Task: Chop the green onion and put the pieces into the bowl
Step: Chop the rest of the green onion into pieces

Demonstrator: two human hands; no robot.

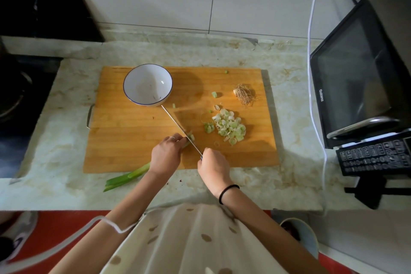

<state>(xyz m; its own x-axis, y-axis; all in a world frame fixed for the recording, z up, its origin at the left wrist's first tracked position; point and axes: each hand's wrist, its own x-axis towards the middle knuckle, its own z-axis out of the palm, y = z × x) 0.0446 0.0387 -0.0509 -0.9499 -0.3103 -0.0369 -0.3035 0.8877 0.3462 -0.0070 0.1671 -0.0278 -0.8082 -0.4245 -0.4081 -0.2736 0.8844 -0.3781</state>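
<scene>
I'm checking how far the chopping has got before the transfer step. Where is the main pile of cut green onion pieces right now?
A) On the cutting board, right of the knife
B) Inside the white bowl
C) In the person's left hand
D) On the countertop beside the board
A: the pile of cut pieces lies on the cutting board, to the right of the knife, while the bowl holds only a few scraps.

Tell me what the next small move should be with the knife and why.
Probably slide the left hand back along the green onion and slice again: the knife is at the cut end, a long green stalk remains uncut, and the bowl holds almost nothing yet.
</scene>
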